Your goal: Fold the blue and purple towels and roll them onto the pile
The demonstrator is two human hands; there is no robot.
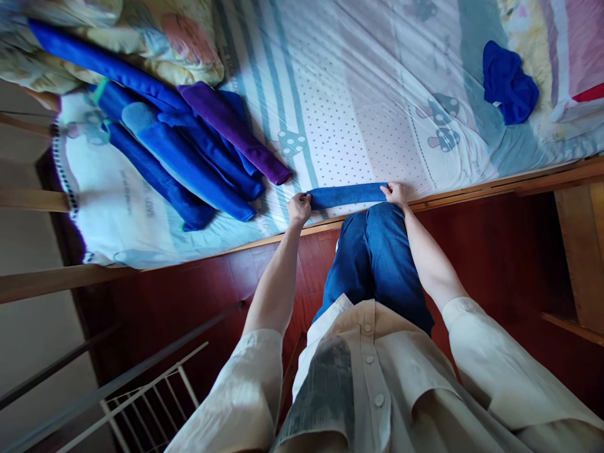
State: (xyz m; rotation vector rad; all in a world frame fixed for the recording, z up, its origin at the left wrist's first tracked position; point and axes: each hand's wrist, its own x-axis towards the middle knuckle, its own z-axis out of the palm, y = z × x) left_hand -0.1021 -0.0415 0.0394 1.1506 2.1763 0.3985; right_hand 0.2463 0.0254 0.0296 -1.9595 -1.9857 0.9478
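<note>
Near the bed's front edge, a blue cloth (348,195) lies as a long, narrow folded strip. My left hand (300,208) pinches its left end, and my right hand (395,193) grips the right end, so it stretches between them. Just left of my left hand is the tip of a purple cloth roll (236,132). It rests against several long blue cloth rolls, among them a lighter blue one (184,160).
A crumpled blue cloth (509,83) sits on the patterned bed sheet (340,132) at the far right. Floral bedding (155,38) is heaped at the back left. The wooden bed edge (472,194) runs before my knees; a white metal rack (151,402) stands lower left.
</note>
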